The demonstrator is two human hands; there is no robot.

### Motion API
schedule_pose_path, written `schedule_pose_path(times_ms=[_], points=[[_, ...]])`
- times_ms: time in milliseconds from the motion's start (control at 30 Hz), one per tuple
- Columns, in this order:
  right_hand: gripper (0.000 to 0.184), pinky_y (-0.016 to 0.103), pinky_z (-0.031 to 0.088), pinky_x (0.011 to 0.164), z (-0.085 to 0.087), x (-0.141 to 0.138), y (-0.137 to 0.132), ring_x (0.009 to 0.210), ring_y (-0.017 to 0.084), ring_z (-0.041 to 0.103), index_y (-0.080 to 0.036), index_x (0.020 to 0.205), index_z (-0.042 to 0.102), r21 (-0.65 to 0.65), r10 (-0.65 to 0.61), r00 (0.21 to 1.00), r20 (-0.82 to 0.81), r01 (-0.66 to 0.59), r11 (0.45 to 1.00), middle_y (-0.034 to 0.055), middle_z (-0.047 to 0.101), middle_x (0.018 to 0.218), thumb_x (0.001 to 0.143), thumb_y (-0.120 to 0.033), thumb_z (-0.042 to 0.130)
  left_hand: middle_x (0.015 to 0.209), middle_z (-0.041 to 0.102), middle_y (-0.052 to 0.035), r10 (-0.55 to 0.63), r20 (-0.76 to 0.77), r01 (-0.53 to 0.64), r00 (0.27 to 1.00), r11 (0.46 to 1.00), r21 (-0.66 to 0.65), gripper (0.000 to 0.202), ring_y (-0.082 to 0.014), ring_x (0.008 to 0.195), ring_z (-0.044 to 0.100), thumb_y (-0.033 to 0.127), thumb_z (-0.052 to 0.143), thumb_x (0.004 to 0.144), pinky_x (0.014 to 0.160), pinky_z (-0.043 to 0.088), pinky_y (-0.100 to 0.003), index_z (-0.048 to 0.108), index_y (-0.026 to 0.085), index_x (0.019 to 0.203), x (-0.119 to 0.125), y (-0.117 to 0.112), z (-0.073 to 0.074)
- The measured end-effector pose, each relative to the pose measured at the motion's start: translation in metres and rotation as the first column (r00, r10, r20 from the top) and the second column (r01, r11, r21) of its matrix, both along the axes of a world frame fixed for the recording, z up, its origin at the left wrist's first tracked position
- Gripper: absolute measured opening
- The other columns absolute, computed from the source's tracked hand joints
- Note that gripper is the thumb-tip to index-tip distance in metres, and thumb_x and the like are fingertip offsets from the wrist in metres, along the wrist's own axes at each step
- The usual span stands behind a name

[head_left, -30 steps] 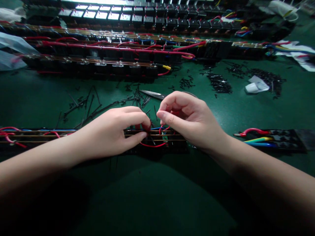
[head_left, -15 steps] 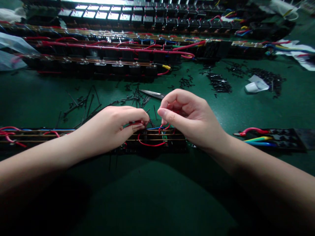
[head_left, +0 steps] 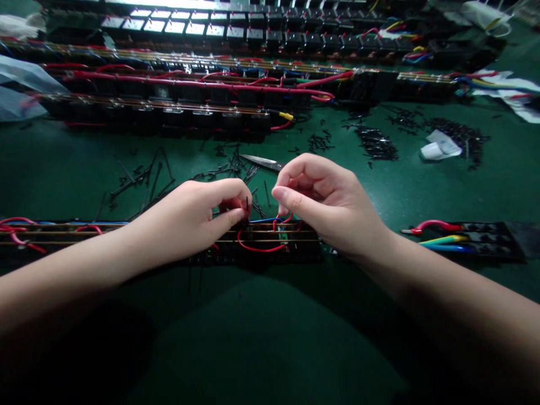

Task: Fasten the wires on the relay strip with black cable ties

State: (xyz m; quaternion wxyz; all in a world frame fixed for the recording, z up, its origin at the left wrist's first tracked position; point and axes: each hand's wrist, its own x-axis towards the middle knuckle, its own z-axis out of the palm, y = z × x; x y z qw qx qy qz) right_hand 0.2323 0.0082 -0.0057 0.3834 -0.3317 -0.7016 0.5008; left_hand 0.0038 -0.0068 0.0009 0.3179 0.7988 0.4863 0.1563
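My left hand (head_left: 206,211) is closed in a pinch over a long black strip assembly (head_left: 304,253) with brass rails and wires. A thin black cable tie (head_left: 247,203) stands up at its thumb and fingertip. My right hand (head_left: 329,197) hovers just right of it, fingers curled and thumb against the forefinger; what it holds, if anything, is hidden. A red wire (head_left: 261,250) loops over the rails to a small green circuit board (head_left: 283,236). Red wire ends rise close under my right fingertips.
Behind my hands lie a pointed metal blade (head_left: 259,161), partly hidden, and scattered cable ties (head_left: 143,180). Clipped black bits (head_left: 377,142) lie in heaps near a crumpled white wrapper (head_left: 439,146). More wired strips (head_left: 189,84) fill the back. A connector block (head_left: 485,239) with coloured wires sits right.
My left thumb and fingers have shifted slightly, and the upright black cable tie now shows at their tips. My right hand has hardly moved.
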Motion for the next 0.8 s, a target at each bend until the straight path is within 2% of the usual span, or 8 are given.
schedule_pose_path(times_ms=[167, 300, 367, 467, 567, 633, 700, 800], points=[[0.011, 0.026, 0.044, 0.060, 0.001, 0.000, 0.000, 0.065, 0.009, 0.057, -0.019, 0.088, 0.059, -0.006, 0.003, 1.000, 0.008, -0.003, 1.000, -0.0036, 0.058, 0.073, 0.095, -0.018, 0.067, 0.084, 0.074, 0.0045, 0.066, 0.053, -0.065, 0.996, 0.998, -0.017, 0.014, -0.0137, 0.077, 0.067, 0.033, 0.061, 0.088, 0.073, 0.050, -0.025, 0.071, 0.023, 0.088, 0.001, 0.002, -0.004], [0.010, 0.027, 0.044, 0.059, 0.002, 0.000, 0.000, 0.065, 0.010, 0.057, -0.019, 0.088, 0.059, -0.008, 0.005, 1.000, 0.015, -0.004, 1.000, -0.0034, 0.058, 0.073, 0.094, -0.019, 0.067, 0.088, 0.075, 0.0025, 0.108, 0.089, -0.110, 0.990, 0.994, 0.015, 0.016, -0.0138, 0.080, 0.067, 0.036, 0.065, 0.090, 0.076, 0.051, -0.025, 0.072, 0.021, 0.090, -0.004, 0.005, 0.006], [0.010, 0.027, 0.044, 0.059, 0.002, 0.000, -0.001, 0.065, 0.010, 0.057, -0.020, 0.087, 0.058, -0.011, 0.002, 1.000, 0.017, -0.002, 1.000, -0.0035, 0.058, 0.072, 0.094, -0.018, 0.067, 0.092, 0.076, 0.0015, 0.152, 0.025, -0.154, 0.988, 0.983, 0.102, 0.018, -0.0139, 0.083, 0.067, 0.034, 0.063, 0.092, 0.079, 0.051, -0.026, 0.073, 0.020, 0.095, -0.010, 0.008, 0.015], [0.010, 0.027, 0.045, 0.059, 0.003, 0.000, -0.001, 0.065, 0.010, 0.058, -0.020, 0.087, 0.058, -0.019, 0.004, 1.000, 0.018, -0.004, 1.000, -0.0034, 0.058, 0.072, 0.093, -0.018, 0.066, 0.100, 0.077, -0.0025, 0.236, -0.185, -0.174, 0.954, 0.938, 0.299, 0.025, -0.0167, 0.084, 0.066, 0.034, 0.057, 0.096, 0.081, 0.051, -0.031, 0.075, 0.019, 0.106, -0.020, 0.016, 0.019], [0.010, 0.027, 0.044, 0.058, 0.003, -0.001, -0.001, 0.064, 0.010, 0.058, -0.019, 0.087, 0.058, -0.027, 0.011, 1.000, 0.019, -0.011, 1.000, -0.0036, 0.057, 0.072, 0.093, -0.018, 0.066, 0.123, 0.075, -0.0122, 0.173, -0.358, -0.052, 0.918, 0.945, 0.323, 0.038, -0.0284, 0.108, 0.069, 0.036, 0.051, 0.099, 0.096, 0.054, -0.044, 0.071, 0.016, 0.125, -0.028, 0.025, 0.006], [0.010, 0.027, 0.044, 0.058, 0.003, 0.000, -0.001, 0.063, 0.009, 0.057, -0.019, 0.087, 0.059, -0.029, 0.016, 1.000, 0.020, -0.015, 0.999, -0.0037, 0.058, 0.071, 0.094, -0.018, 0.066, 0.132, 0.072, -0.0160, 0.144, -0.386, -0.015, 0.911, 0.948, 0.317, 0.047, -0.0348, 0.121, 0.067, 0.040, 0.057, 0.096, 0.105, 0.053, -0.051, 0.068, 0.015, 0.135, -0.031, 0.030, -0.008], [0.010, 0.027, 0.044, 0.058, 0.003, 0.000, -0.001, 0.063, 0.009, 0.057, -0.019, 0.088, 0.059, -0.028, 0.020, 1.000, 0.020, -0.019, 0.999, -0.0038, 0.058, 0.071, 0.094, -0.019, 0.066, 0.133, 0.072, -0.0177, 0.128, -0.400, -0.002, 0.908, 0.953, 0.302, 0.052, -0.0364, 0.124, 0.066, 0.042, 0.060, 0.093, 0.108, 0.053, -0.053, 0.067, 0.014, 0.137, -0.033, 0.033, -0.018], [0.009, 0.026, 0.045, 0.058, 0.004, 0.001, -0.001, 0.064, 0.009, 0.057, -0.019, 0.088, 0.059, -0.024, 0.022, 1.000, 0.021, -0.022, 0.999, -0.0039, 0.058, 0.072, 0.094, -0.019, 0.067, 0.124, 0.075, -0.0162, 0.106, -0.402, 0.015, 0.910, 0.958, 0.287, 0.047, -0.0343, 0.116, 0.069, 0.042, 0.060, 0.092, 0.105, 0.055, -0.051, 0.072, 0.015, 0.127, -0.034, 0.035, -0.023]])
